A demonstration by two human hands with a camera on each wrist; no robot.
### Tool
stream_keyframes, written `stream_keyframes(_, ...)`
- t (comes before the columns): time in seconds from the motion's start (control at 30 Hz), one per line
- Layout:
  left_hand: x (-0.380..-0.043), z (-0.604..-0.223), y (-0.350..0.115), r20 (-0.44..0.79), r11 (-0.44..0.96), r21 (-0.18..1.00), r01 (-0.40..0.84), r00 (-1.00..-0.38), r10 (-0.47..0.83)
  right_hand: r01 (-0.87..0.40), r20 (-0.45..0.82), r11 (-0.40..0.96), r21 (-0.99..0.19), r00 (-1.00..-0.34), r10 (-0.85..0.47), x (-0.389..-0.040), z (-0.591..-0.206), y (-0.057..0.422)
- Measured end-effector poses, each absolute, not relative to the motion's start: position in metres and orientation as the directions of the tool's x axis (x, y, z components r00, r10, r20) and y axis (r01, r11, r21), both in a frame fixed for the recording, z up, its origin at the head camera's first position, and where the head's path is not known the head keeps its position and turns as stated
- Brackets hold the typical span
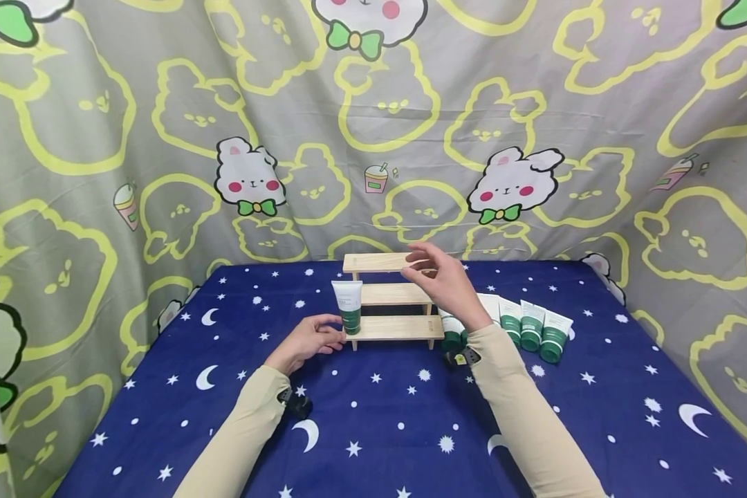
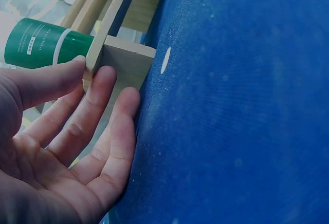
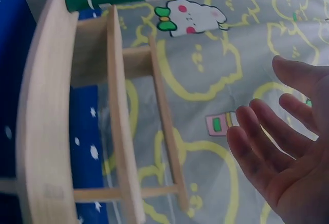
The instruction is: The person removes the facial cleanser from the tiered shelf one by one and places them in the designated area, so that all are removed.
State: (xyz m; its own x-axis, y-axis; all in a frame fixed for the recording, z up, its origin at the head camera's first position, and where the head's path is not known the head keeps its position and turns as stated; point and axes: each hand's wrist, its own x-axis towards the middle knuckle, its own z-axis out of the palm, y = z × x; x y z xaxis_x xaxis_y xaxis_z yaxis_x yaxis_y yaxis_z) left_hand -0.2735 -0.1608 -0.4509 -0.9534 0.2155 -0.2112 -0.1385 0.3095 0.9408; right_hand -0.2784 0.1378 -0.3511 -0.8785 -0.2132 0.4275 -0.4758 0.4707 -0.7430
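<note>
A three-step wooden display stand [image 1: 398, 328] stands on the table. On the left end of its lowest step a white and green squeeze tube [image 1: 349, 304] stands upright, cap down. My left hand [image 1: 311, 339] is at that same end; in the left wrist view its thumb and index fingertip pinch the edge of the lowest board [image 2: 100, 49], beside the tube's green part [image 2: 38, 41]. Above the stand's right side hovers my right hand [image 1: 445, 280], fingers loosely bent and apart. Nothing is between those fingers in the right wrist view, where the right hand [image 3: 288, 152] faces the patterned curtain.
Several more white and green tubes [image 1: 555, 335] lie in a row right of the stand, partly hidden by my right forearm. A dark blue cloth [image 1: 380, 429] with stars and moons covers the table. A cartoon-print curtain [image 1: 324, 104] hangs behind it.
</note>
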Motion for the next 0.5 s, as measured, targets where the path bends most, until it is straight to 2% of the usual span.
stream_keyframes(0.5,-0.275,-0.452,-0.161,-0.211,0.294,0.945,-0.141,-0.952,0.221,-0.448,0.365,0.441,-0.778,-0.893,-0.263,-0.279,-0.383,0.096)
